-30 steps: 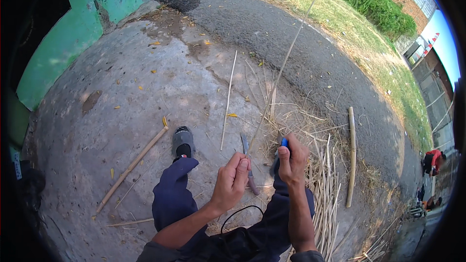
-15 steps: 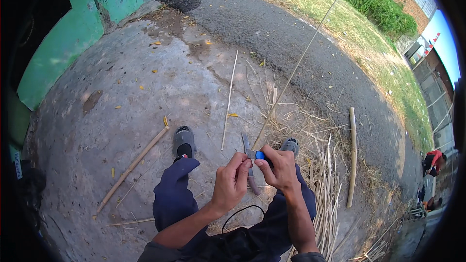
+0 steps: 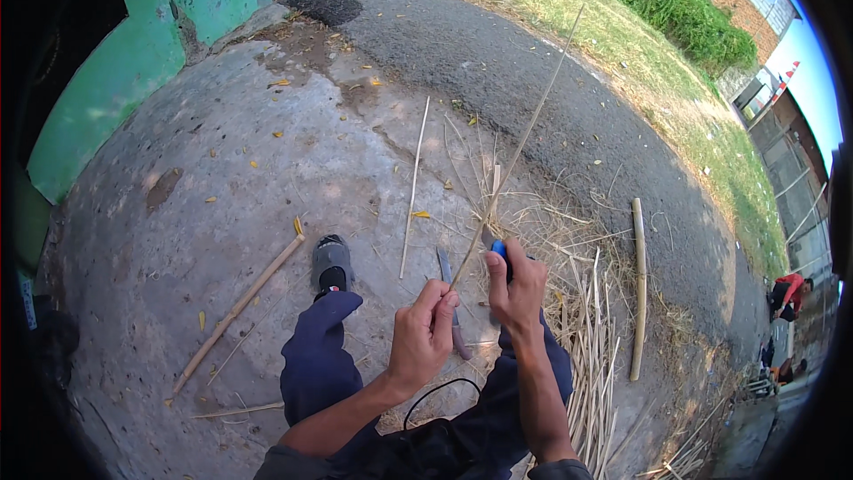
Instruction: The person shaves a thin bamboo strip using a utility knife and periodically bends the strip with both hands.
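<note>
My left hand [image 3: 421, 338] pinches the near end of a long, thin bamboo strip [image 3: 533, 120], which slants away from me to the upper right. In my right hand [image 3: 520, 292] is a small knife [image 3: 499, 250] with a blue handle. Its short blade meets the strip a little beyond my left fingers; my fist hides part of the handle. Between my feet lies a larger knife [image 3: 459, 340] with a brownish handle and a grey blade, partly hidden behind my left hand and the strip.
A pile of split bamboo strips [image 3: 591, 364] lies by my right leg, with shavings [image 3: 542, 213] beyond it. One thick bamboo pole [image 3: 638, 293] is at the right, another [image 3: 238, 316] at the left. A thin pale stick [image 3: 415, 187] lies ahead. A person in red [image 3: 787, 295] crouches far right.
My right hand with the blue-handled knife has slid away from my left hand, outward along the strip. The left hand keeps its hold at nearly the same place.
</note>
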The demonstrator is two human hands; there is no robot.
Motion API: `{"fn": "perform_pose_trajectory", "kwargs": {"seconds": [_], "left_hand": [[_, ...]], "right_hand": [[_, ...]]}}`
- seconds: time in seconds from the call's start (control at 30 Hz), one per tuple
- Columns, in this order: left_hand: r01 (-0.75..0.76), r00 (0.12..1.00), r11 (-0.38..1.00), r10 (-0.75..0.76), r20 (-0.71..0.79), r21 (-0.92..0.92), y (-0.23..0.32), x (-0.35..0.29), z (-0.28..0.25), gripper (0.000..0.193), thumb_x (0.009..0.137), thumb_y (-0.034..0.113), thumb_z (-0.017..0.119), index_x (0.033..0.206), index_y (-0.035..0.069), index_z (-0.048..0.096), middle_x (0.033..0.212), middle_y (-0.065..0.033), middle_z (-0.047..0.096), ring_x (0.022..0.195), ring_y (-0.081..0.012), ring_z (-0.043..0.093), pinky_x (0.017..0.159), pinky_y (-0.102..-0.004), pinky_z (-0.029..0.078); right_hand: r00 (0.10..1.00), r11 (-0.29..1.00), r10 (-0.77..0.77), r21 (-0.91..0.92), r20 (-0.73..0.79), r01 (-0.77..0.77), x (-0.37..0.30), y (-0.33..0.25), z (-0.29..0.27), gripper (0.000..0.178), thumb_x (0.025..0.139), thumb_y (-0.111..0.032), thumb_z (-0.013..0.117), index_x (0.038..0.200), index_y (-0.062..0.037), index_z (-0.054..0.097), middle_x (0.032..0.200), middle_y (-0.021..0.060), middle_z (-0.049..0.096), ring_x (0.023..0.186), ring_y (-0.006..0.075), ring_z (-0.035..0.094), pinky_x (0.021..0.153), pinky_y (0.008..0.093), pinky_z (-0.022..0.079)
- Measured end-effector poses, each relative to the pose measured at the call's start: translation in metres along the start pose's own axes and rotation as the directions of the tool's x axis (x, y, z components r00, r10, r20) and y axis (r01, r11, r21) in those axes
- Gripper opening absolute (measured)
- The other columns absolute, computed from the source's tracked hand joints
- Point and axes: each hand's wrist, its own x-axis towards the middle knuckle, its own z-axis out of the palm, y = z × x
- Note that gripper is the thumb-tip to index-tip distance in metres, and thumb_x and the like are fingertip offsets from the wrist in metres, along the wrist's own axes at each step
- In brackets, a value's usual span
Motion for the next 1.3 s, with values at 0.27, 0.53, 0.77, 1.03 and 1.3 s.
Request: {"fn": "perform_pose_trajectory", "kwargs": {"seconds": [0.27,0.53,0.77,1.03,1.3], "left_hand": [[0.109,0.992,0.983,-0.098,0.076,-0.147,-0.013,0.004,-0.001,0.025,0.115,0.019,0.048,0.098,0.003,0.057,0.06,0.004,0.041,0.052,-0.0031,0.036,0.048,-0.0263,0.029],[0.397,0.912,0.756,-0.261,0.317,-0.52,-0.017,0.005,-0.006,0.036,0.118,0.028,0.04,0.097,0.004,0.055,0.062,0.0059,0.036,0.051,-0.0028,0.03,0.046,-0.0253,0.027],[0.225,0.963,0.898,-0.144,0.23,-0.379,-0.018,0.006,-0.005,0.035,0.118,0.028,0.04,0.098,0.003,0.055,0.06,0.0061,0.035,0.049,-0.0024,0.03,0.046,-0.0245,0.027],[0.071,0.994,0.995,-0.064,0.093,-0.07,-0.013,0.006,-0.005,0.029,0.114,0.019,0.047,0.097,0.0,0.061,0.06,-0.0002,0.045,0.054,-0.0056,0.042,0.051,-0.0292,0.034],[0.088,0.991,0.996,-0.087,0.101,-0.008,-0.012,0.007,-0.007,0.025,0.112,0.015,0.049,0.098,-0.002,0.06,0.071,-0.0121,0.061,0.055,-0.017,0.058,0.054,-0.0351,0.043]], "right_hand": [[0.995,0.975,0.096,0.201,-0.013,-0.091,-0.007,0.007,-0.007,0.032,0.103,-0.033,0.061,0.095,-0.0029,0.058,0.065,0.0148,0.053,0.055,0.0345,0.056,0.056,0.0412,0.041],[0.971,0.974,0.008,0.218,0.238,-0.061,-0.014,0.003,0.004,0.03,0.098,-0.035,0.071,0.102,-0.0058,0.066,0.067,0.0162,0.06,0.06,0.0379,0.062,0.057,0.0435,0.046],[0.981,0.973,0.002,0.226,0.192,-0.047,-0.015,-0.002,0.003,0.03,0.096,-0.036,0.074,0.095,-0.0064,0.068,0.066,0.0146,0.061,0.057,0.0344,0.062,0.054,0.0418,0.045],[0.983,0.985,0.005,0.169,0.182,-0.036,-0.014,-0.005,0.003,0.027,0.094,-0.035,0.077,0.091,-0.0095,0.069,0.065,0.0131,0.064,0.056,0.0327,0.065,0.053,0.0412,0.047],[0.985,0.995,-0.006,0.097,0.173,-0.011,-0.013,-0.005,0.003,0.028,0.093,-0.035,0.078,0.089,-0.0093,0.068,0.064,0.0117,0.064,0.055,0.0316,0.065,0.051,0.0407,0.046]]}}
